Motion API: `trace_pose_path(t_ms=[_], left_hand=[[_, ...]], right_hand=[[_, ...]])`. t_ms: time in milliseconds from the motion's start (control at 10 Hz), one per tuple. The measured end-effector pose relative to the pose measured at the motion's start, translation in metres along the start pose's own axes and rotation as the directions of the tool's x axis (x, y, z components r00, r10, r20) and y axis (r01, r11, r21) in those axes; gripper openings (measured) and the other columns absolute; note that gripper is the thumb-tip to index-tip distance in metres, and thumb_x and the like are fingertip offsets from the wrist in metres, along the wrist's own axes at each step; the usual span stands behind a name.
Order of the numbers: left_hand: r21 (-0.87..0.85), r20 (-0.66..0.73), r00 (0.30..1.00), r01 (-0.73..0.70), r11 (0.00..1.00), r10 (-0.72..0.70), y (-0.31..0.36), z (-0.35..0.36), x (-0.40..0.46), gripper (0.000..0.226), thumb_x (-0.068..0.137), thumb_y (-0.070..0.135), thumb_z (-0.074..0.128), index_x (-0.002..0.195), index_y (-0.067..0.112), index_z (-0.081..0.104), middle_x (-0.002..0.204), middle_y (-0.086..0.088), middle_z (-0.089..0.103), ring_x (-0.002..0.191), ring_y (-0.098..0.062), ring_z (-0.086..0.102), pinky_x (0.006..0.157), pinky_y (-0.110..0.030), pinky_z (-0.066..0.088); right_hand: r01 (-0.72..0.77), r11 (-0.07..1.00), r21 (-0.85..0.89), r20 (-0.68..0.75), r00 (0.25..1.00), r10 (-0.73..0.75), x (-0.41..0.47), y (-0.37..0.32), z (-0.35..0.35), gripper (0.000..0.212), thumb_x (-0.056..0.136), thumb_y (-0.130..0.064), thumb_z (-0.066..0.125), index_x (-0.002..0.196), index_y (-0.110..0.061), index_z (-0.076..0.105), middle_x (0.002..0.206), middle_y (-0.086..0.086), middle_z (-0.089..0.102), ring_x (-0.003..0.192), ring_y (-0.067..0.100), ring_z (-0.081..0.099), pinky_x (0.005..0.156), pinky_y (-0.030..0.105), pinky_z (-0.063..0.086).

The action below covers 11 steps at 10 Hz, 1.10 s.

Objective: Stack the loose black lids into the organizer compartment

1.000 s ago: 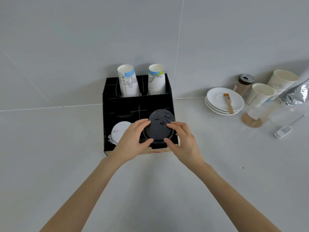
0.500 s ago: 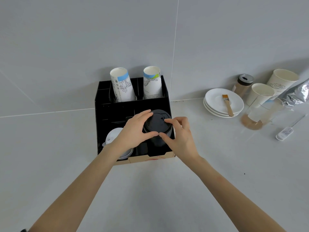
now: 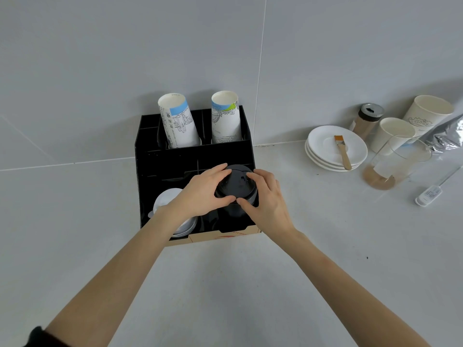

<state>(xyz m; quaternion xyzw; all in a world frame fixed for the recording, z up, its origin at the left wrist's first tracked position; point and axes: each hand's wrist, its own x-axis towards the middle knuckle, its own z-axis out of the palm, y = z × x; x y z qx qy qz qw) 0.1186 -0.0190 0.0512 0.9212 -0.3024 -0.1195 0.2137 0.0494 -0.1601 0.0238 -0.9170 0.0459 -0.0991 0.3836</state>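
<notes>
A stack of black lids [image 3: 235, 187] sits in the front right compartment of the black organizer [image 3: 147, 156], rising above its rim. My left hand [image 3: 203, 194] grips the stack from the left, thumb under its front edge. My right hand [image 3: 266, 196] grips it from the right, fingers over the top lid. White lids [image 3: 164, 200] lie in the front left compartment, partly hidden by my left wrist.
Two stacks of printed paper cups [image 3: 176, 121] stand in the organizer's back row against the wall. To the right are white saucers [image 3: 325, 146] with a brush [image 3: 342, 151], a shaker [image 3: 367, 120], paper cups [image 3: 394, 134], a glass [image 3: 393, 166], a foil bag [image 3: 448, 136] and a thermometer [image 3: 428, 194].
Both hands have lowered the black lids deeper into the front right compartment and closed in around them. The view has shifted slightly.
</notes>
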Motion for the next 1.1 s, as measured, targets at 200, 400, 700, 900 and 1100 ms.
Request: trace_pose_path(t_ms=[200, 400, 700, 900, 1100], left_hand=[[-0.056, 0.011, 1.0, 0.027, 0.998, -0.027, -0.001, 0.003, 0.001, 0.067, 0.081, 0.03, 0.06, 0.136, 0.013, 0.026, 0.152, -0.005, 0.019, 0.136, -0.022, 0.027, 0.109, -0.032, 0.027], [-0.096, -0.013, 1.0, 0.015, 0.995, -0.016, -0.002, 0.003, 0.001, 0.065, 0.079, 0.028, 0.063, 0.134, 0.014, 0.03, 0.149, -0.005, 0.027, 0.131, -0.024, 0.037, 0.104, -0.032, 0.032], [-0.261, -0.048, 0.998, 0.03, 0.965, -0.044, -0.009, 0.01, -0.001, 0.065, 0.078, 0.021, 0.066, 0.132, 0.016, 0.032, 0.149, -0.005, 0.028, 0.133, -0.021, 0.033, 0.104, -0.024, 0.026], [-0.201, 0.006, 1.0, 0.016, 0.98, -0.015, -0.006, 0.0, 0.0, 0.065, 0.078, 0.022, 0.066, 0.132, 0.013, 0.032, 0.148, -0.008, 0.026, 0.134, -0.02, 0.03, 0.101, -0.02, 0.022], [-0.142, 0.051, 0.999, 0.026, 0.99, -0.019, 0.0, -0.015, -0.004, 0.062, 0.08, 0.026, 0.063, 0.132, 0.014, 0.032, 0.152, -0.009, 0.014, 0.138, -0.021, 0.021, 0.107, -0.024, 0.019]], right_hand=[[-0.006, 0.999, -0.031, 0.03, 1.0, 0.007, 0.004, 0.002, -0.002, 0.054, 0.078, -0.024, 0.065, 0.125, -0.012, 0.041, 0.132, 0.009, 0.044, 0.118, 0.027, 0.04, 0.101, 0.038, 0.038], [-0.039, 0.999, -0.034, 0.077, 0.996, 0.041, 0.006, 0.002, -0.006, 0.056, 0.078, -0.028, 0.065, 0.126, -0.014, 0.04, 0.129, 0.008, 0.046, 0.117, 0.025, 0.04, 0.098, 0.035, 0.038], [-0.05, 0.998, -0.024, 0.142, 0.988, 0.053, 0.01, 0.001, -0.009, 0.06, 0.079, -0.029, 0.064, 0.13, -0.016, 0.036, 0.13, 0.011, 0.041, 0.121, 0.027, 0.035, 0.103, 0.038, 0.036], [-0.044, 0.995, -0.09, 0.159, 0.986, 0.058, 0.009, -0.002, -0.012, 0.062, 0.08, -0.032, 0.062, 0.132, -0.016, 0.033, 0.131, 0.012, 0.04, 0.121, 0.028, 0.03, 0.105, 0.037, 0.029], [0.013, 0.987, -0.162, 0.212, 0.977, 0.022, 0.011, -0.011, -0.023, 0.068, 0.081, -0.038, 0.06, 0.136, -0.017, 0.025, 0.141, 0.012, 0.03, 0.131, 0.029, 0.023, 0.109, 0.043, 0.025]])
